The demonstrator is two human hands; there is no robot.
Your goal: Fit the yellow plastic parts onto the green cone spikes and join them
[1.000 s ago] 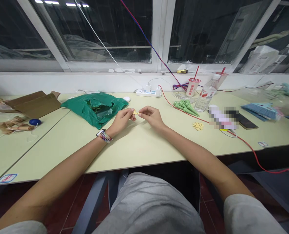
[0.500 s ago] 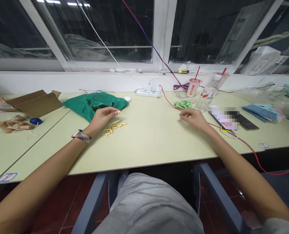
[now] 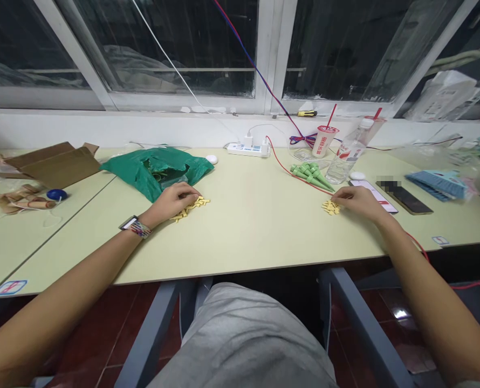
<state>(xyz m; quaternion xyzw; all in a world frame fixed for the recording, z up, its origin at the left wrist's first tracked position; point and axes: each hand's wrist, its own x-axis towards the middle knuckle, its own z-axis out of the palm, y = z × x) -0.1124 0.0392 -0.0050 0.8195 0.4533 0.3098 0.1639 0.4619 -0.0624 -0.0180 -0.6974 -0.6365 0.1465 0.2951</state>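
Observation:
My left hand (image 3: pixel 175 199) rests at the edge of a loose pile of small yellow pieces (image 3: pixel 201 201) in front of the green plastic bag. Its fingers are bent together at the pile, and what they pinch is hidden. My right hand (image 3: pixel 357 201) is closed at a smaller heap of yellow pieces (image 3: pixel 329 208) on the right, fingertips at the heap's right edge. Whether a piece is between those fingers cannot be made out. Just behind the right heap lie several green cone-shaped pieces (image 3: pixel 310 173), tips pointing toward me.
The torn green bag (image 3: pixel 143 168) lies behind my left hand. Behind the right side stand a water bottle (image 3: pixel 347 156) and a paper cup (image 3: pixel 324 141). Phones (image 3: pixel 405 195) and a blue brush (image 3: pixel 436 183) lie rightward. A red cable (image 3: pixel 280 164) crosses from the power strip (image 3: pixel 248 150).
My left hand has lowered from holding a small yellow piece up to the pile. My right hand has moved right and slightly down to the small yellow heap, uncovering the green cones.

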